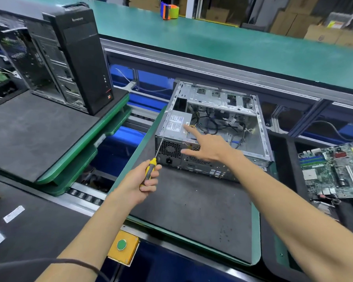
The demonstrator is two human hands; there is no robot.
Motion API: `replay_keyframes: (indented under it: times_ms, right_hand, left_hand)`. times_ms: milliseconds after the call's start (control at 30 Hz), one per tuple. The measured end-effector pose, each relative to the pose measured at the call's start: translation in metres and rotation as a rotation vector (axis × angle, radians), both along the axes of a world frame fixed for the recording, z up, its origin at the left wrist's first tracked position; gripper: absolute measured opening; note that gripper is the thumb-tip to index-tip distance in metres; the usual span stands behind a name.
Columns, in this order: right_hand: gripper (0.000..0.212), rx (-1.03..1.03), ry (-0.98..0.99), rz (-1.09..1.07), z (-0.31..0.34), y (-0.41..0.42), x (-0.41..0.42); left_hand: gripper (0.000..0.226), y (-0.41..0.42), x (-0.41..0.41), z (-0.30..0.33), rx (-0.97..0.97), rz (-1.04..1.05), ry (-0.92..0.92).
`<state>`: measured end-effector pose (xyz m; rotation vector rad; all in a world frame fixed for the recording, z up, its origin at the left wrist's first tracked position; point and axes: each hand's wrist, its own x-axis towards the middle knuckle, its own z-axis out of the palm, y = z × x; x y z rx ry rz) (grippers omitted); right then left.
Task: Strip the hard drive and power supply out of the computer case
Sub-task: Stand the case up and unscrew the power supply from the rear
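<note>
Both forearms reached in from the near edge of the frame, over a dark mat on a green-edged tray [255, 231] that carried the work. On that tray's far half lay the computer case [216, 127], on its side with the open face up, rear panel turned toward the person, probably so that the rear screws and the inside could both be reached at once. Inside it, in the near-left corner against the rear panel, sat the power supply [176, 127], not yet removed, with black cables [212, 123] trailing loose across the case floor. The hard drive I could not pick out; it may have sat under the metal bay along the case's far edge.

On the next tray to the left stood a black tower [80, 58], upright at that tray's far-right corner, likely waiting its turn; "lenovo" read on its front. Off the tray's right edge lay a green motherboard [334, 171], flat and apart from the case.

The right hand [210, 147] rested over the case's near edge, index finger straight and touching the power supply's top by its label, thumb spread toward the fan grille, holding nothing; it looked to be steadying the unit. The left hand [139, 180] curled tightly round the yellow-and-black handle of 1 screwdriver [155, 157], whose tip met the rear panel's upper-left corner, where a retaining screw would sit.

The supply's white label carried print too small to read. A yellow box with 1 green button [121, 244] sat below the tray's near-left corner.
</note>
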<state>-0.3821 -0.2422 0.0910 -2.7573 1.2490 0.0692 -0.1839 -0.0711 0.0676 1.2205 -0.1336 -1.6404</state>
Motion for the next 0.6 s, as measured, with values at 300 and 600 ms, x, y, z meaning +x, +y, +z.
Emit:
replay_keyframes:
  times_ms: [300, 600]
  right_hand:
    - [0.096, -0.076, -0.002, -0.019, -0.0077, -0.0019, 0.0025]
    - [0.094, -0.108, 0.010, -0.043, -0.0088, -0.0002, 0.0037]
  left_hand:
    - [0.020, 0.0022, -0.0088, -0.0050, -0.029, 0.135, -0.262]
    - [0.036, 0.0006, -0.0036, -0.0007, -0.044, 0.028, -0.279]
